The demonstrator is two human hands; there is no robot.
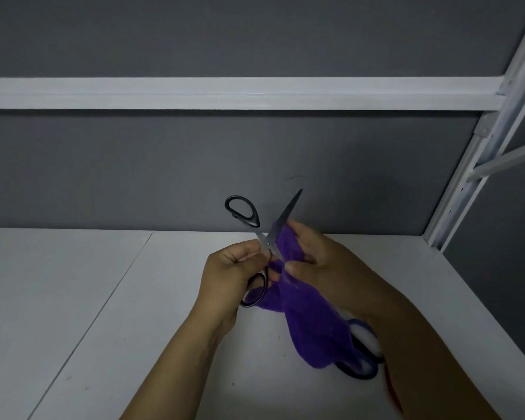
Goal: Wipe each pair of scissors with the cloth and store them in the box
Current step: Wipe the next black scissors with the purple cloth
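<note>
White desk (88,298): left hand (228,277) grips black scissors (288,209) (blades apart); right hand (319,256) pinches purple cloth (309,322).

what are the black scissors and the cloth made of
On the scissors, the blades look like bare steel, grey with a sheen; the handles seem black plastic, smooth, glossy. The cloth looks like microfibre or terry: fuzzy, matte purple nap.

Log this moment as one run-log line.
step: wiping | left hand: holds open black-handled scissors | right hand: pinches purple cloth on blade | blue-handled scissors: on table | box: unseen
</note>
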